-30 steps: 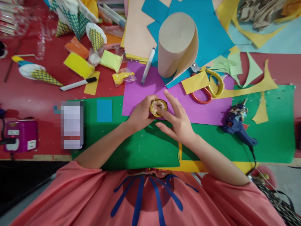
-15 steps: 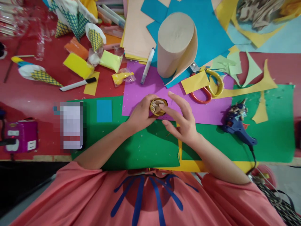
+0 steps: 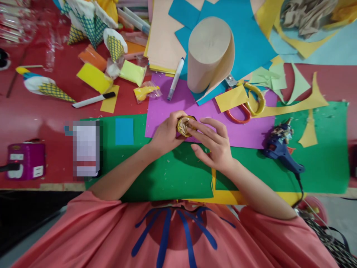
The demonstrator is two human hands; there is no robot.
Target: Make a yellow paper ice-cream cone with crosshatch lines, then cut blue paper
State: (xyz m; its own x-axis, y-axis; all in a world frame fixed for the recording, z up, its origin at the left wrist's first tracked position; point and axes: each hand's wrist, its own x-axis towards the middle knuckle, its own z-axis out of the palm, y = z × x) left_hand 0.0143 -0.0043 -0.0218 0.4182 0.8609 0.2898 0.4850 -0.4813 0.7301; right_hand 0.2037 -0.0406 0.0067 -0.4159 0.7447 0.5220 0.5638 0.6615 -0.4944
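My left hand (image 3: 166, 134) is wrapped around a small round yellow paper cup (image 3: 184, 125) stuffed with crumpled beige paper, held over the purple sheet (image 3: 240, 130). My right hand (image 3: 214, 143) has its fingers stretched out, with the index and middle fingertips pressing on the beige filling at the cup's top. Both hands hover above the green sheet (image 3: 167, 175) at the table's near edge.
A beige paper roll (image 3: 209, 52) stands behind the hands. Orange and yellow scissors (image 3: 245, 102) lie to the right, a blue glue gun (image 3: 281, 149) further right. Markers (image 3: 175, 78), paper cones (image 3: 47, 89), clay packets (image 3: 131, 72) and coloured sheets cover the red table; a purple device (image 3: 25, 160) sits left.
My right hand's fingers have lowered and flattened onto the cup's top. The left hand has turned the cup slightly towards the left.
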